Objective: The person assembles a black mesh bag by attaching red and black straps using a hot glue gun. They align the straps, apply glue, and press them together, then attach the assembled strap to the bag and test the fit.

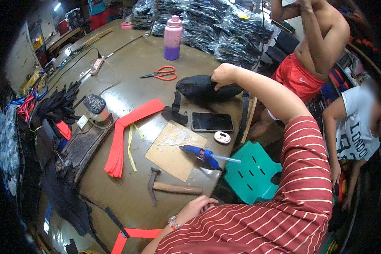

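Observation:
My right hand (223, 76) is stretched across the table with its fingers closed on the upper edge of a black mesh waist bag (194, 88). Black straps hang from both ends of the bag. My left hand (198, 207), with a beaded bracelet at the wrist, rests by the near table edge, its fingers curled in and nothing showing in them. A claw hammer (178, 188) with a wooden handle lies just beyond it. Farther on, a blue glue gun (200, 154) with a clear stick lies on a glue-spotted cardboard sheet (165, 158). A dark phone (211, 122) lies below the bag.
Orange-handled scissors (163, 73) and a pink-purple bottle (173, 38) are beyond the bag. Orange strips (119, 148) and black straps (55, 186) lie leftward. A green plastic chair (252, 171) stands at the right edge. Plastic-wrapped stacks (203, 25) fill the back; two people are at right.

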A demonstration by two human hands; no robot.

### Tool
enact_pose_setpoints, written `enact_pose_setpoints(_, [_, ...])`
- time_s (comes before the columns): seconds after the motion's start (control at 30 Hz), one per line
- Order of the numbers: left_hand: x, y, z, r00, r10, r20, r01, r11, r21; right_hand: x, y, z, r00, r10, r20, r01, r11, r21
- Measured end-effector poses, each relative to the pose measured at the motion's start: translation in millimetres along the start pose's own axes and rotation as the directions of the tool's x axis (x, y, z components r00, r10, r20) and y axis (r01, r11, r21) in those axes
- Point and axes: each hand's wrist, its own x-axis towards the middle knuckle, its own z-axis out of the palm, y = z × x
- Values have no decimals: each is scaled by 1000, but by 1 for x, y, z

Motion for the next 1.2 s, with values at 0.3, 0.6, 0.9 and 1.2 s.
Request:
enact_pose_setpoints(0.3, [-14, 48, -34, 940, -309, -142, 222, 874, -433, -58, 14, -4, 918, 331, -220, -166, 822, 545])
enact_pose_setpoints(0.6, [143, 35, -203, 766, 245, -594, 433, 487, 759, -130, -69, 135, 445, 896, -3, -404, 204, 892])
enact_pose_setpoints(0.9, [176, 89, -246, 869, -131, -478, 386, 783, 488, -145, -48, 186, 402, 915, -12, -148, 78, 986])
enact_pose_setpoints(1.2, [182, 167, -196, 903, -400, -157, 426, 790, 440, -187, 42, 171, 455, 823, -339, -786, 550, 281])
